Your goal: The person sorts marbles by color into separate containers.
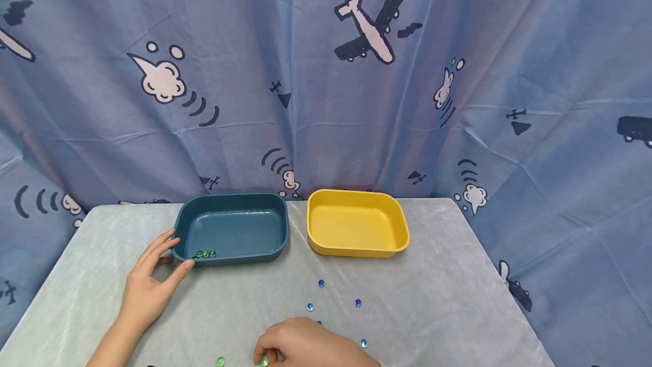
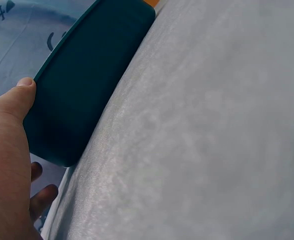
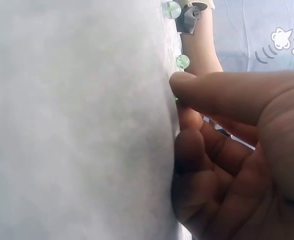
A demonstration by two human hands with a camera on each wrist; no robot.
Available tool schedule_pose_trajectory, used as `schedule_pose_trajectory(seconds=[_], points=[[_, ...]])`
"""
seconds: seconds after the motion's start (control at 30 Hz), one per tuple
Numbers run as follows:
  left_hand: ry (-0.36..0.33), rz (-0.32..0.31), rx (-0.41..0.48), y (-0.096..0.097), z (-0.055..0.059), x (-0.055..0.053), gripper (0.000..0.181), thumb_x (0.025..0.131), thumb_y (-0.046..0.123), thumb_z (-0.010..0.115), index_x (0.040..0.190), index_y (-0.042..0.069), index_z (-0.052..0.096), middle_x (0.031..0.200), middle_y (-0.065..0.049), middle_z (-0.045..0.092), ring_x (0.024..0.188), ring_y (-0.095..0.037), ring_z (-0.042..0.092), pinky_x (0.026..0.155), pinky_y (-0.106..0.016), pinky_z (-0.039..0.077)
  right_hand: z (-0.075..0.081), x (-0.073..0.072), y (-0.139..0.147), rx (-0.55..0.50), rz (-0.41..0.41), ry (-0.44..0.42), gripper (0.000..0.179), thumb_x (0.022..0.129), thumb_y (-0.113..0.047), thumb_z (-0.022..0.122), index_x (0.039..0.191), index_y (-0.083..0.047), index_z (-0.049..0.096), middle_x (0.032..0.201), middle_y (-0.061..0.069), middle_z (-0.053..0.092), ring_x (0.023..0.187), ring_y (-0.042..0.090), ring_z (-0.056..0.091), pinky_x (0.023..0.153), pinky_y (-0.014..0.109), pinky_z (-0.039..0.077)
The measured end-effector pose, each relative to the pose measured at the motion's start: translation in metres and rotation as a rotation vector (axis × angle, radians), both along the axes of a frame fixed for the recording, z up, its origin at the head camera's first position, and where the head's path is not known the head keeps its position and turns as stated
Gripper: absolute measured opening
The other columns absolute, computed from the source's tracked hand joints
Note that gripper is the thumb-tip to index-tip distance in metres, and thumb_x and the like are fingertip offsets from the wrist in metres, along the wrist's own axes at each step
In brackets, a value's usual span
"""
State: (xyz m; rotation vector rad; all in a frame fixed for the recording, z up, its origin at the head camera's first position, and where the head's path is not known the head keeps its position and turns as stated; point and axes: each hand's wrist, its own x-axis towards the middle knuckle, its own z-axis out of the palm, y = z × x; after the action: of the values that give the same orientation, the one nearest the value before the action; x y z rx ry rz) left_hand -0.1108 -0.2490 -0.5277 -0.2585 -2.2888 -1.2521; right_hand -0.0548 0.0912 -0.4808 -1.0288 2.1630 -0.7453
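My left hand (image 1: 148,290) rests at the near left corner of a dark teal bin (image 1: 236,242), thumb along the front rim and fingertips at the side rim. In the left wrist view the thumb touches the rim of the bin (image 2: 87,75), while two fingers hang below it. Several green glass beads (image 1: 206,254) lie inside by the front wall. At the near edge of view, my right hand (image 1: 305,344) pinches a green glass bead (image 1: 264,361) low over the cloth. Another green bead (image 1: 221,362) lies to its left.
A yellow bin (image 1: 358,228) stands right of the teal one. Several blue beads, one here (image 1: 358,303), are scattered on the pale cloth-covered table (image 1: 448,299) before it and around the right hand. A blue patterned curtain (image 1: 229,72) hangs behind.
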Motion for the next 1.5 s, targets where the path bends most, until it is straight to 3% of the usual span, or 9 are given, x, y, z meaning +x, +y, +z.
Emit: schedule_pose_trajectory(seconds=[0.3, 0.77, 1.07, 1.5], points=[[0.012, -0.006, 0.001, -0.001, 0.0, -0.001, 0.065, 0.085, -0.004, 0.092, 0.145, 0.005, 0.069, 0.162, -0.009, 0.055, 0.125, 0.009, 0.057, 0.093, -0.004, 0.047, 0.003, 0.003, -0.003, 0.036, 0.003, 0.065, 0.011, 0.109, -0.017, 0.07, 0.114, -0.022, 0.079, 0.082, -0.02, 0.058, 0.074, -0.005, 0.053, 0.069, 0.012, 0.049], [0.022, -0.011, 0.006, -0.001, 0.001, -0.003, 0.064, 0.084, -0.005, 0.092, 0.143, 0.002, 0.069, 0.162, -0.01, 0.056, 0.133, 0.009, 0.053, 0.093, -0.005, 0.046, 0.011, 0.001, -0.001, -0.014, -0.065, -0.026, 0.011, 0.11, -0.018, 0.068, 0.112, -0.024, 0.077, 0.081, -0.02, 0.061, 0.072, -0.004, 0.055, 0.068, 0.015, 0.053], [0.013, -0.003, 0.001, 0.0, 0.001, -0.002, 0.063, 0.084, -0.003, 0.093, 0.143, 0.003, 0.07, 0.162, -0.009, 0.056, 0.133, 0.01, 0.052, 0.093, -0.004, 0.047, 0.015, -0.006, 0.002, -0.14, -0.045, 0.168, 0.009, 0.108, -0.014, 0.071, 0.114, -0.019, 0.077, 0.083, -0.022, 0.061, 0.072, -0.011, 0.053, 0.069, 0.006, 0.05], [0.019, -0.014, 0.011, 0.0, 0.001, -0.003, 0.063, 0.084, -0.004, 0.093, 0.142, 0.003, 0.07, 0.162, -0.01, 0.056, 0.135, 0.009, 0.052, 0.094, -0.005, 0.046, 0.037, -0.023, 0.014, -0.234, -0.128, 0.211, 0.011, 0.11, -0.02, 0.07, 0.118, -0.017, 0.077, 0.096, -0.02, 0.067, 0.085, -0.007, 0.059, 0.08, 0.014, 0.056]])
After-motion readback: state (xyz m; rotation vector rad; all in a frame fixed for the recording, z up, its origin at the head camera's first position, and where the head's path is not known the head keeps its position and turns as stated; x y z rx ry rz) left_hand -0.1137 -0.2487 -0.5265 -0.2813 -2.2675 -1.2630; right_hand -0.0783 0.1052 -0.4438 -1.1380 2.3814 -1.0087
